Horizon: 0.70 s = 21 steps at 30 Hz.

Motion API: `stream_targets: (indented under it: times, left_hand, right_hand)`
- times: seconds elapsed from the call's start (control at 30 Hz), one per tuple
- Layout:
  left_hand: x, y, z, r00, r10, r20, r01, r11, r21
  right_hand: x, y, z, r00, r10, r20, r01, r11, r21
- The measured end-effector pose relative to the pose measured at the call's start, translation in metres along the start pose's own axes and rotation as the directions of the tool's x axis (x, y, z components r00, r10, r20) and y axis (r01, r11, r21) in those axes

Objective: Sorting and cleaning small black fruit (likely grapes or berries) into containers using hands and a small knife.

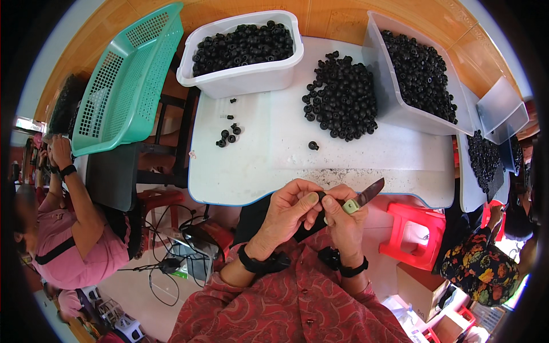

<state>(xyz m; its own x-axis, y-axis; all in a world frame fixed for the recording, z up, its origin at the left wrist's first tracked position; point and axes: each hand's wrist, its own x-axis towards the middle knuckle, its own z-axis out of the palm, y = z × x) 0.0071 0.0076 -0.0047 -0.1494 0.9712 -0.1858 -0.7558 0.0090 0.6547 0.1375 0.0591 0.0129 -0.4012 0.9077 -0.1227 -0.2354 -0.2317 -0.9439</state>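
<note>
My left hand (286, 214) is closed in a pinch on a small round black part (321, 195), just over the front edge of the white table (251, 166). Close beside it, my right hand (346, 223) grips a knife (372, 191) by its pale green handle. The blade points up and to the right, and the right thumb lies near the black part. Beyond my hands a single black part (313, 146) stands on the tabletop. Farther back is a heap of similar black parts (343, 97). Dark crumbs are scattered along the table's near side.
A white tub (246, 83) and a translucent bin (394, 106), both full of black parts, stand at the back. Several loose parts (224, 136) lie at left. A green basket (143, 103) is far left. Co-workers sit on both sides; a red stool (414, 234) stands right.
</note>
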Motion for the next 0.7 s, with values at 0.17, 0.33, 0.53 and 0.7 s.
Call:
stream_targets:
  times: [0.17, 0.33, 0.53, 0.7]
  left_hand:
    - [0.0, 0.0017, -0.0023, 0.999, -0.034, 0.026, 0.034, 0.999, -0.009]
    - [0.0007, 0.001, -0.0038, 1.0, -0.027, -0.003, 0.027, 1.0, 0.003]
    - [0.0, 0.004, -0.0012, 0.998, -0.047, -0.052, 0.047, 0.999, -0.003]
    - [-0.0004, 0.0043, -0.0023, 0.998, -0.046, -0.046, 0.045, 0.999, -0.013]
  right_hand:
    - [0.0011, -0.0049, 0.0007, 0.998, 0.057, 0.006, -0.057, 0.998, 0.018]
    - [0.0014, -0.003, 0.0011, 0.995, 0.1, 0.004, -0.1, 0.995, 0.031]
    - [0.0007, -0.0065, 0.004, 0.991, 0.133, 0.01, -0.134, 0.99, 0.052]
    - [0.0001, -0.0038, 0.0054, 0.994, 0.11, 0.002, -0.11, 0.993, 0.046]
